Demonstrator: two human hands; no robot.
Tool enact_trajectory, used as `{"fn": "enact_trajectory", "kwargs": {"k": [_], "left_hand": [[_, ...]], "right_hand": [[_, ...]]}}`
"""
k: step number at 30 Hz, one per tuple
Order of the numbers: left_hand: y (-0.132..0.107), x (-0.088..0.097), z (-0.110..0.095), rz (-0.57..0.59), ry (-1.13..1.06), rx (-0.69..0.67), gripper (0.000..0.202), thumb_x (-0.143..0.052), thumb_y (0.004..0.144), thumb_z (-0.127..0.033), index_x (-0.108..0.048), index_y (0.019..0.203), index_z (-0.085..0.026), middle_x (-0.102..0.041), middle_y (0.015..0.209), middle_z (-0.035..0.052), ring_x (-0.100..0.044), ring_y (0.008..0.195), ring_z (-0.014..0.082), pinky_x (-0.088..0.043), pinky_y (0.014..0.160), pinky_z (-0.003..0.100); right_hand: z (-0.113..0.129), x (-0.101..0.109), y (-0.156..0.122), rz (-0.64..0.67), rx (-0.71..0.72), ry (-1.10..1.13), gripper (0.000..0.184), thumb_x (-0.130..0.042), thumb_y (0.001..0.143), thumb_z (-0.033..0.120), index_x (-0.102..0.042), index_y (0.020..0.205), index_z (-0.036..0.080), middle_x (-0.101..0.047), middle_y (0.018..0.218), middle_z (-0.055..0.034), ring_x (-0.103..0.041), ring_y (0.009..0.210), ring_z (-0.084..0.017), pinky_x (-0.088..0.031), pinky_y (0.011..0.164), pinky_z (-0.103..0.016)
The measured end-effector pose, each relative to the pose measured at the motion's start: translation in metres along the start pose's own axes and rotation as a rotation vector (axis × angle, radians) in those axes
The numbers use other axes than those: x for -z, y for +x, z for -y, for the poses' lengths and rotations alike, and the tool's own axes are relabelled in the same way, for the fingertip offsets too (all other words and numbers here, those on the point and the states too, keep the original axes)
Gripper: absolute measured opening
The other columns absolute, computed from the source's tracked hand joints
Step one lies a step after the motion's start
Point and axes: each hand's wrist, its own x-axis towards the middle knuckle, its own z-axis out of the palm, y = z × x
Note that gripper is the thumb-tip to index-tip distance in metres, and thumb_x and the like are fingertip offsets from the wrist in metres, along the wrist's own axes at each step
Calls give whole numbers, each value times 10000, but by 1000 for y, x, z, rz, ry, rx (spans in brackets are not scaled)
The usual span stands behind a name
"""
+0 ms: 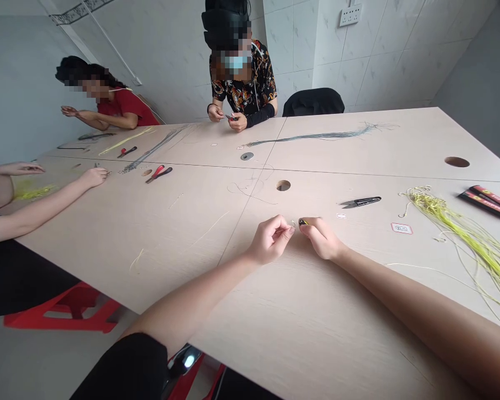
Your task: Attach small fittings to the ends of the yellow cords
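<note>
In the head view my left hand (272,239) is closed in a pinch just above the table. From its fingertips sticks out a small curved fish hook (293,224). Close to its right, my right hand (321,238) is wrapped round a small black-and-yellow tool (303,222); only the tip shows, so its kind is hidden. A narrow gap separates the hook from the tool. Beyond my right hand lie black thread snips (361,203). Farther right is a bundle of yellow fishing line (462,233) with hooks at its upper end.
Black-and-red boxes (487,201) and a paper label (401,228) lie on the right. Round holes pierce the table, one (283,185) ahead of my hands. Red-handled pliers (158,174), grey line (316,136) and a reel (247,156) lie farther off. Co-workers sit left and opposite.
</note>
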Motion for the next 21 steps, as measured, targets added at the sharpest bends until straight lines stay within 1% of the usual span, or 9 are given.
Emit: {"fn": "enact_trajectory", "kwargs": {"k": [6, 14, 18, 21], "left_hand": [[0, 0, -3, 0, -4, 1, 390, -514, 873, -479, -396, 646, -185, -373, 579, -44, -320, 522, 74, -272, 496, 232], [0, 0, -4, 4, -20, 38, 418, -529, 850, -523, -400, 642, -185, -387, 575, -39, -336, 527, 77, -278, 494, 230], [1, 0, -6, 7, -29, 43, 428, -530, 846, -531, -390, 630, -189, -381, 564, -42, -320, 509, 74, -273, 481, 231], [1, 0, -7, 12, -37, 42, 420, -535, 844, -515, -381, 624, -191, -370, 549, -47, -307, 494, 70, -264, 468, 227]], "right_hand": [[1, -1, 0, 13, -27, -49, 264, -321, 789, 316, -198, 578, 217, -244, 521, 29, -229, 516, -111, -203, 505, -289], [-3, -2, 0, 13, -20, -59, 271, -325, 794, 336, -208, 581, 217, -256, 516, 31, -228, 513, -108, -198, 504, -286], [-3, 0, 0, -13, -42, -26, 326, -335, 814, 406, -211, 580, 216, -243, 532, 33, -232, 523, -106, -203, 513, -283], [-3, 2, 0, -45, -71, 49, 365, -370, 812, 464, -232, 580, 218, -247, 542, 38, -238, 527, -102, -215, 513, -276]]}}
